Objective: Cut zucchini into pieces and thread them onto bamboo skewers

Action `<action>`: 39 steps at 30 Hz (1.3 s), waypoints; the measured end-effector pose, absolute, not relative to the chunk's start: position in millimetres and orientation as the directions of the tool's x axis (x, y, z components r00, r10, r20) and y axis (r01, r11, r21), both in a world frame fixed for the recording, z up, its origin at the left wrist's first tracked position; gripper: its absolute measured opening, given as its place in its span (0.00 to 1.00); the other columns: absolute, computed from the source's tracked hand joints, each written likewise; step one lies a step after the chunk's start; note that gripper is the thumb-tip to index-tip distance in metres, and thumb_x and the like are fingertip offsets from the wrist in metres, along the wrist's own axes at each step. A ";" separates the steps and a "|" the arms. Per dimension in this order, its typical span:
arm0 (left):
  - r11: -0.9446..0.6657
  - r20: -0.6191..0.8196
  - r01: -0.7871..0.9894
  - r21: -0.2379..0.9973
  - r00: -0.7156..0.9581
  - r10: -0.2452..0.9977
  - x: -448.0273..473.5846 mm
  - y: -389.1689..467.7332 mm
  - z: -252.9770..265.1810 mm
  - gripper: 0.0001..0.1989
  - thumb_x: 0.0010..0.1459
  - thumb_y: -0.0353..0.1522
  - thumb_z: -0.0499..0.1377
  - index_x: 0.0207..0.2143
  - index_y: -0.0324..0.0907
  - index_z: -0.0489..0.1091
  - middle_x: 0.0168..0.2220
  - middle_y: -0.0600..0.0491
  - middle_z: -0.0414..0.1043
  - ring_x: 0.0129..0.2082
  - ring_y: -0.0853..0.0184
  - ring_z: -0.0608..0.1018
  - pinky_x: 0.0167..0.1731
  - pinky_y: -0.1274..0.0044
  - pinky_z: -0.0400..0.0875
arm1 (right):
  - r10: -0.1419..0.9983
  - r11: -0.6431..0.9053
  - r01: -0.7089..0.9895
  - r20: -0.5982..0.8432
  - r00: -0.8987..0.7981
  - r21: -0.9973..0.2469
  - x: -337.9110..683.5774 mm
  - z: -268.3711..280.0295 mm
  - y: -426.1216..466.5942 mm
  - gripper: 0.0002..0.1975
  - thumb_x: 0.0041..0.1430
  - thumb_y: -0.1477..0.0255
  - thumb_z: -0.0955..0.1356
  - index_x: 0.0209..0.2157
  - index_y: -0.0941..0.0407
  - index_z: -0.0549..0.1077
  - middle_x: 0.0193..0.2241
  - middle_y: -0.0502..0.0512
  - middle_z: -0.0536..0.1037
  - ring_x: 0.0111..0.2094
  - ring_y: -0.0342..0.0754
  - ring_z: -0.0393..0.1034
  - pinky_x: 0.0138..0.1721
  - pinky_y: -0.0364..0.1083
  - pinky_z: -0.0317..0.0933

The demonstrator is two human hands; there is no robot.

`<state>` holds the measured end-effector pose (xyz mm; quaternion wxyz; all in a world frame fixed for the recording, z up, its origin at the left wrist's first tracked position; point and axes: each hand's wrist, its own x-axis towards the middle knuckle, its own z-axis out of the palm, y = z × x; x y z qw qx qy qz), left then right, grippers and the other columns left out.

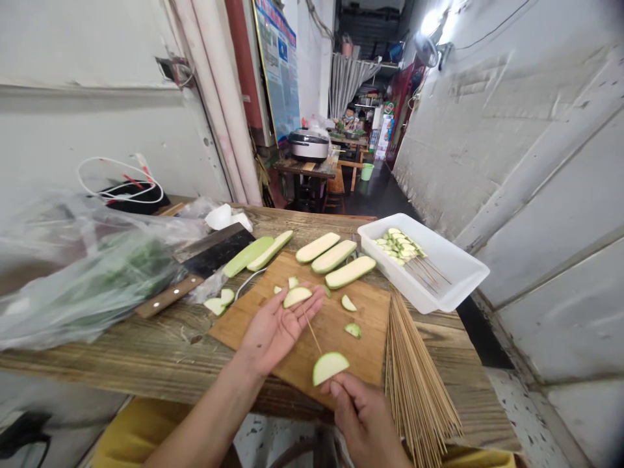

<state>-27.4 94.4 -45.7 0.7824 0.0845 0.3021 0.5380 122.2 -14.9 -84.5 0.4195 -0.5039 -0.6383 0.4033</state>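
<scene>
My left hand (pixel 277 325) is turned palm up over the cutting board (pixel 355 357), with a half-moon zucchini slice (pixel 297 297) held across its fingers. In my right hand (pixel 363 409), the thumb and fingers close on a bamboo skewer (pixel 313 333). A larger half-moon slice (pixel 330 368) is threaded on the skewer close to these fingers. The skewer's thin end points up toward my left fingers. Loose zucchini pieces (pixel 348 303) lie on the board. Three peeled zucchini halves (pixel 350 272) rest along its far edge.
A white plastic tub (pixel 458 266) holding skewered slices stands at the right, above a bundle of bamboo skewers (pixel 416 377). On the left are a cleaver (pixel 170 294), more zucchini halves (pixel 269 251) and a plastic bag of greens (pixel 112 279). Beyond stands a rice cooker (pixel 309 144).
</scene>
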 end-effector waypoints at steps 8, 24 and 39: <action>0.380 -0.383 -0.780 0.498 0.195 0.903 -24.4 91.9 -46.7 0.16 0.61 0.28 0.49 0.50 0.31 0.64 0.49 0.36 0.70 0.51 0.58 0.72 0.49 0.69 0.70 | 0.980 0.186 0.322 0.152 -0.129 -0.928 123.1 -86.1 -15.7 0.15 0.64 0.69 0.58 0.28 0.57 0.71 0.16 0.46 0.64 0.15 0.39 0.53 0.16 0.38 0.47; 0.362 -0.356 -0.780 0.510 0.192 0.915 -22.7 88.4 -44.2 0.14 0.60 0.27 0.50 0.46 0.30 0.66 0.48 0.35 0.71 0.51 0.57 0.71 0.50 0.70 0.69 | 0.982 0.165 0.309 0.127 -0.139 -0.937 122.1 -84.2 -16.8 0.16 0.64 0.66 0.58 0.28 0.57 0.70 0.18 0.47 0.65 0.17 0.39 0.55 0.16 0.38 0.45; 0.348 -0.352 -0.745 0.569 0.162 0.922 -18.3 85.0 -39.7 0.11 0.60 0.26 0.49 0.43 0.30 0.66 0.45 0.34 0.73 0.49 0.56 0.73 0.49 0.69 0.70 | 0.982 0.141 0.308 0.094 -0.162 -0.941 125.4 -89.3 -18.1 0.16 0.65 0.67 0.57 0.29 0.58 0.69 0.19 0.46 0.62 0.16 0.38 0.51 0.16 0.38 0.45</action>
